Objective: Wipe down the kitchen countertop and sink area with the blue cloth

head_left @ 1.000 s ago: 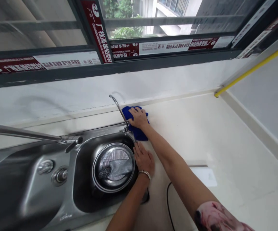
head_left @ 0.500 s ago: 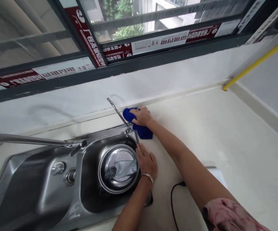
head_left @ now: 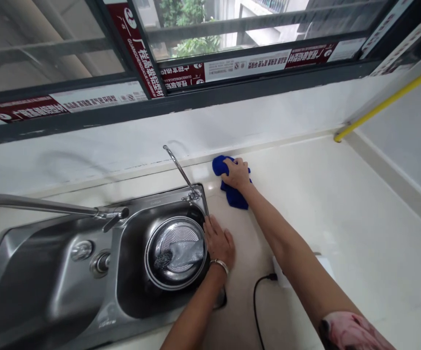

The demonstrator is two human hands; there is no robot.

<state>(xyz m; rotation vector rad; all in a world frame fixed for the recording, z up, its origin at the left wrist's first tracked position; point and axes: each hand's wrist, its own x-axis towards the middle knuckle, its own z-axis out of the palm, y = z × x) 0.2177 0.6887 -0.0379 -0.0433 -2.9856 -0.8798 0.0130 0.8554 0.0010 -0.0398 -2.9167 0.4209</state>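
My right hand (head_left: 237, 174) presses a crumpled blue cloth (head_left: 236, 198) onto the pale countertop (head_left: 298, 194), close to the back wall and right of the slim tap. Its fingers are curled over the cloth. My left hand (head_left: 219, 242), with a bracelet at the wrist, lies flat on the right rim of the steel sink (head_left: 159, 201), fingers stretched out. Beside it, in the right basin, sits a round metal colander (head_left: 176, 228) holding a grey cloth (head_left: 186, 253) and a steel wool scrubber (head_left: 163, 260).
A thin curved tap (head_left: 177, 166) rises at the sink's back corner. The larger faucet (head_left: 112, 214) reaches over the left basin. A black cable (head_left: 256, 301) runs to a white box (head_left: 281, 272) partly under my right forearm. A yellow pipe (head_left: 389, 102) stands at the far right.
My right hand has slid the blue cloth to the right, away from the thin tap and the sink corner. My left hand stays on the sink rim.
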